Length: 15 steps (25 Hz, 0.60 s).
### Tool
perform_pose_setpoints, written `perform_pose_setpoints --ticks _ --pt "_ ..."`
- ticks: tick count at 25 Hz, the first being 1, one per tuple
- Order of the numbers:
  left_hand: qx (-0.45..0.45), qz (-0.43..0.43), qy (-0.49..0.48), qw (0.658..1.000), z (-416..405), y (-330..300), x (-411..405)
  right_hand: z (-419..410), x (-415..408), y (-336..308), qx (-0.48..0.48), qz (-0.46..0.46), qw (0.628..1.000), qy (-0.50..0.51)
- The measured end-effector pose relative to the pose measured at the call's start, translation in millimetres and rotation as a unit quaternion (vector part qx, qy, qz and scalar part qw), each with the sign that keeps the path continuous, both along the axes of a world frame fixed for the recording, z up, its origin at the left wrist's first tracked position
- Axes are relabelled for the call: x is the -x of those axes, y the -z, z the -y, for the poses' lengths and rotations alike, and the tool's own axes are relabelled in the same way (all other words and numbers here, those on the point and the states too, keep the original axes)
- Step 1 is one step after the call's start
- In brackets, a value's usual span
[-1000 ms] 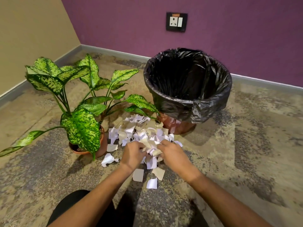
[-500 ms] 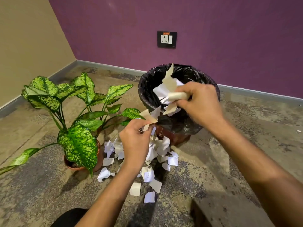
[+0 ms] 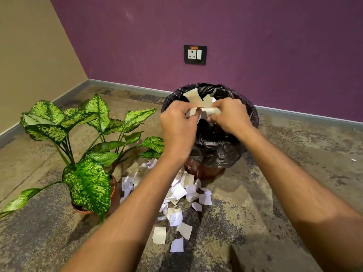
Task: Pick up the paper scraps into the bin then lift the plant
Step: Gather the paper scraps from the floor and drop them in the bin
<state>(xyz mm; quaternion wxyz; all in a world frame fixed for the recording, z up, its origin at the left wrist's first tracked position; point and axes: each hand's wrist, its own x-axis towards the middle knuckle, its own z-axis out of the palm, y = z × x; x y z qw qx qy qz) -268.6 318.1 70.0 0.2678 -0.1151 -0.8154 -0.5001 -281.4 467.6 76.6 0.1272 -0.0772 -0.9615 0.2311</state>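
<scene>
I am pinching scraps [image 3: 198,104] in both hands [image 3: 204,118] over the bin [image 3: 249,114], parting fingers well inside its far rim.

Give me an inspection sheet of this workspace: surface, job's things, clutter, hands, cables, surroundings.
Surface: mottled, worn floor, bare apart from the items below.
Job's things: bin lined with a black bag, upright by the wall; potted plant in a terracotta pot, upright on the floor beside the bin; paper scraps heaped on the floor in front of the bin.
Clutter: one small white fleck on the floor far right.
Hands: left hand and right hand each closed on a bunch of held scraps above the bin's opening.
Cables: nothing seen.
Surroundings: purple wall with a socket plate; beige wall at left; grey skirting.
</scene>
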Motion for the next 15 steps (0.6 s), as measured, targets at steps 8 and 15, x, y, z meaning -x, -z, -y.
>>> perform_pose_setpoints --ticks 8,15 --pt "0.203 0.066 0.045 0.976 -24 -13 34 -4 2 4 -0.041 -0.003 0.999 0.012" --pt "0.156 -0.040 0.161 0.974 4 31 -42 -3 -6 -11 -0.060 -0.046 0.997 0.006"
